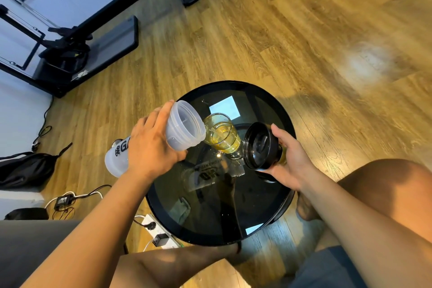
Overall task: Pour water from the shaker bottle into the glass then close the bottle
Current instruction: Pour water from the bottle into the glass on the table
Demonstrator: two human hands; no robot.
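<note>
Over the far half of a round black glass desk (163, 206), the left hand (149, 145) wraps the tipped shaker bottle (180, 127) mid-body, mouth at the glass (223, 134). The right hand (292, 159) cups the black lid (260, 146). The bottle looks light, smooth plastic; the glass fragile.

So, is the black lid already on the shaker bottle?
No, the right hand holds the black lid apart from the open shaker bottle.

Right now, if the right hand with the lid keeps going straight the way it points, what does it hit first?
Probably the glass: the right hand holds the black lid facing left, with the glass right beside it. Depth is unclear from above.
</note>
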